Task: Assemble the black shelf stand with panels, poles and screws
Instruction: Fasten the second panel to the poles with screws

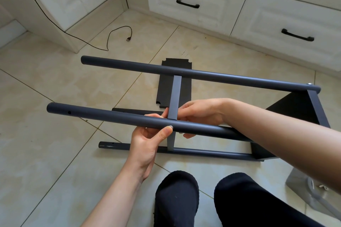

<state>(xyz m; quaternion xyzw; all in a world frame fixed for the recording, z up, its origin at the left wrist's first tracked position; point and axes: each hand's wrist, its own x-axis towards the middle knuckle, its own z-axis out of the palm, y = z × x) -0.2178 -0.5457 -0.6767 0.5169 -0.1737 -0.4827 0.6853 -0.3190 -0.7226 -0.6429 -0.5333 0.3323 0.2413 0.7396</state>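
My left hand [147,140] grips the near pole [110,119] — thumb over it. My right hand [199,114] pinches the crossbar [175,96] where it meets that pole.

The half-built black shelf stand [212,132] was laid on its side on the tiles, four dark poles [110,117] run out leftward from a black end panel [295,108]. A flat crossbar [175,96] was set between the upper two. One loose notched panel [167,83] was left flat behind.
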